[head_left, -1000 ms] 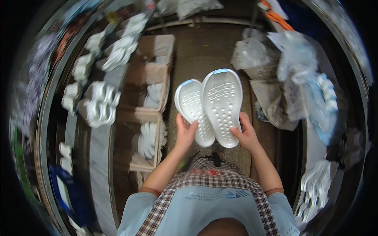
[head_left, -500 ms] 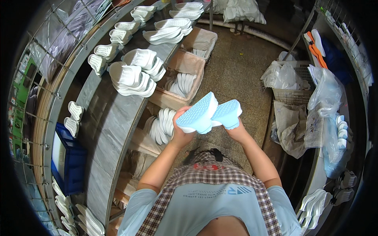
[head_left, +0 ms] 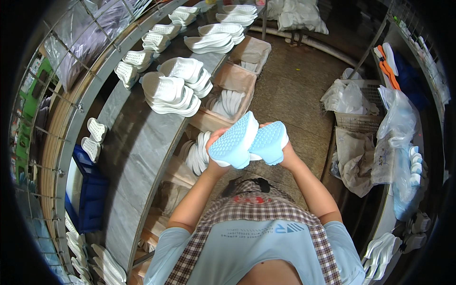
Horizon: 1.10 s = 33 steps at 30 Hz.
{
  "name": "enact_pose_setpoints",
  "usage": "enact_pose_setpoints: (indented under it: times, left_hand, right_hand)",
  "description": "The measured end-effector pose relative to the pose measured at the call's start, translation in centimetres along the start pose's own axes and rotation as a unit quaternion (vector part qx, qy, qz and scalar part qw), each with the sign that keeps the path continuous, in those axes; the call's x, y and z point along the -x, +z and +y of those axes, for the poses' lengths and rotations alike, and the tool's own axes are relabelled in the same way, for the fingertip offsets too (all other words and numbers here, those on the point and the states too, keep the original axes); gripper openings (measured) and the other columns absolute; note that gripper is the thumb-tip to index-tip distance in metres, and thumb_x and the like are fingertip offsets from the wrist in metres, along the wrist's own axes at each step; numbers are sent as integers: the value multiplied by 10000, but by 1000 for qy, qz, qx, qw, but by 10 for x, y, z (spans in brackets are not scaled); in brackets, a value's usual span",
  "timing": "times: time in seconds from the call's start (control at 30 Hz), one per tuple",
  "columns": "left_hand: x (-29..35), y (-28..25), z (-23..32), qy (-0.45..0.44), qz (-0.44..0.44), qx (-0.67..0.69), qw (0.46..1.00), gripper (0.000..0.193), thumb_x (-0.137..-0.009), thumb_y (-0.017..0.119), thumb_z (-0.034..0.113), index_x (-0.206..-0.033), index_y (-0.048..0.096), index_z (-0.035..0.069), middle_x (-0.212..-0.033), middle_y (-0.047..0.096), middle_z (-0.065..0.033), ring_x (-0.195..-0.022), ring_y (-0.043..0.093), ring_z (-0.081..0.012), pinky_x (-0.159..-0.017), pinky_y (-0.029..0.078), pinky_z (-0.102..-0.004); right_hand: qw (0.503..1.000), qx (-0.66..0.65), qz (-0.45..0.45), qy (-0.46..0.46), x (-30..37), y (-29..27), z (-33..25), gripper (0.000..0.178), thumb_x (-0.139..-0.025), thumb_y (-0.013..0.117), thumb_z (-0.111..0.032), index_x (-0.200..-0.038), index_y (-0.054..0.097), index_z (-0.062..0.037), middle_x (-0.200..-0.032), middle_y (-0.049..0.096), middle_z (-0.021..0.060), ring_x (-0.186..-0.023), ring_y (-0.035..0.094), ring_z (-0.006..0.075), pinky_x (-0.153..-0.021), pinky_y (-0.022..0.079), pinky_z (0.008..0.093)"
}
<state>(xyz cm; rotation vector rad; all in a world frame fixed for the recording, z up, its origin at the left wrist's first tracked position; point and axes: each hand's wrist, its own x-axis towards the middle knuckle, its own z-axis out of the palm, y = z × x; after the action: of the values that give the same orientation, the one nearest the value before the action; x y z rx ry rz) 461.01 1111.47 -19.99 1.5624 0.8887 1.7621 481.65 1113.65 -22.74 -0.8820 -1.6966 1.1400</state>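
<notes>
Just beyond the checked apron (head_left: 266,211), the left hand (head_left: 214,167) grasps the left sole (head_left: 232,142) and the right hand (head_left: 289,157) grasps the right sole (head_left: 270,142), both in the air over the floor (head_left: 299,99). Each hand holds from the outer side, partly hidden behind its sole, which likely leaves the blue treads uncovered and facing up. The two soles sit side by side and seem to touch where they meet. Near left, a blue crate (head_left: 93,199) stands by the left edge of the grey table (head_left: 135,166), perhaps within easy reach. Farther along, stacks of white soles (head_left: 164,90) sit nested, presumably to save room. Below the table's right edge, a lined basket (head_left: 235,78) holds more soles, packed closely, likely so that many fit. Farther right, a mesh basket (head_left: 358,122) gathers loose plastic bags (head_left: 349,97). At the far end, white sacks (head_left: 301,19) lie raised on legs, perhaps to keep them clean
</notes>
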Motion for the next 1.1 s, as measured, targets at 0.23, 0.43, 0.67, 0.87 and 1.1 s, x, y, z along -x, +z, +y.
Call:
enact_pose_setpoints:
  times: [0.23, 0.43, 0.67, 0.87, 1.1]
  left_hand:
    - [3, -7, -3, -7, -33, -49, 998, 427, -648, 779, 116, -1010, 595, -17, -1086, 549, -141, -997, 561, -225, -857, 449, -328]
    - [8, -2, -9, -38, -25, 25, 999, 482, -653, 778, 97, -1055, 547, -32, -1088, 551, -143, -1004, 560, -232, -864, 446, -331]
    - [10, 8, -13, -65, -65, 25, 995, 485, -668, 765, 94, -1065, 527, -49, -1118, 543, -142, -1011, 558, -224, -871, 442, -318]
    - [18, 5, -22, -1, -117, -40, 992, 485, -733, 684, 118, -1126, 444, -35, -1131, 513, -192, -1058, 522, -302, -904, 406, -383]
    - [27, -9, -35, -24, -100, -25, 994, 468, -730, 695, 137, -1104, 457, -15, -1084, 536, -163, -1008, 538, -269, -869, 426, -368]
  right_hand:
    - [1000, 2, 8, -18, -3, 4, -12, 412, -794, 518, -41, -1206, 508, -52, -1208, 448, 106, -1161, 425, 261, -978, 340, 360]
    - [1000, 2, 15, -22, 2, 0, -13, 414, -789, 494, -30, -1202, 509, -40, -1202, 446, 114, -1154, 429, 265, -978, 341, 354]
    - [999, 15, 47, 11, 19, -7, -7, 414, -786, 486, -15, -1199, 513, -35, -1221, 441, 117, -1165, 422, 269, -989, 329, 358]
    - [995, 15, 71, 72, 32, -9, 2, 397, -783, 527, -6, -1178, 530, -46, -1285, 438, 117, -1219, 387, 268, -1009, 309, 366]
    - [997, -7, 50, 58, 29, 4, -5, 380, -781, 523, 9, -1158, 537, -35, -1284, 436, 124, -1205, 401, 265, -1001, 321, 364]
